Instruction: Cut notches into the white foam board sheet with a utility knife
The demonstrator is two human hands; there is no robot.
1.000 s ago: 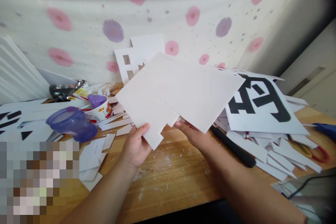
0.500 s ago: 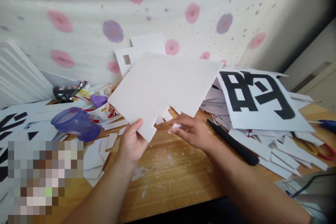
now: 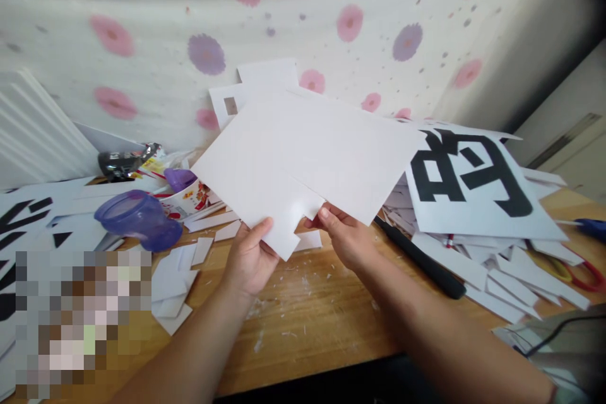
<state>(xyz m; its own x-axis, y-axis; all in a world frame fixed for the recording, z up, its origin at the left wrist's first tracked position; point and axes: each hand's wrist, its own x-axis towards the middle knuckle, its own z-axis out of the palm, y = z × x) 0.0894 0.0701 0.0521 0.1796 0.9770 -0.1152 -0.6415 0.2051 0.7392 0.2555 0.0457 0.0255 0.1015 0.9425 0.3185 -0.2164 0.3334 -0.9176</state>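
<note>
A large white board (image 3: 303,145), blank on the side facing me, is raised at a slant above the table. Stepped notches cut into its lower edge, and a thin slit line runs up from near my right fingers. My left hand (image 3: 250,259) grips the lower left corner, thumb on top. At the notch, my right hand (image 3: 350,237) pinches the edge between thumb and fingers; some fingertips are hidden. Just below the notch lies a small white offcut (image 3: 310,240).
Right of the board lie a black-handled tool (image 3: 421,259), a sheet with a black character (image 3: 473,177), piled white strips (image 3: 511,284) and red-yellow scissors (image 3: 587,276). Leftward are a purple translucent container (image 3: 137,218), a paper cup (image 3: 187,200) and more offcuts (image 3: 173,290).
My right hand has moved up to the board's notched edge and closed on it; the small white piece it pinched before no longer shows in its fingers. The board has shifted slightly right.
</note>
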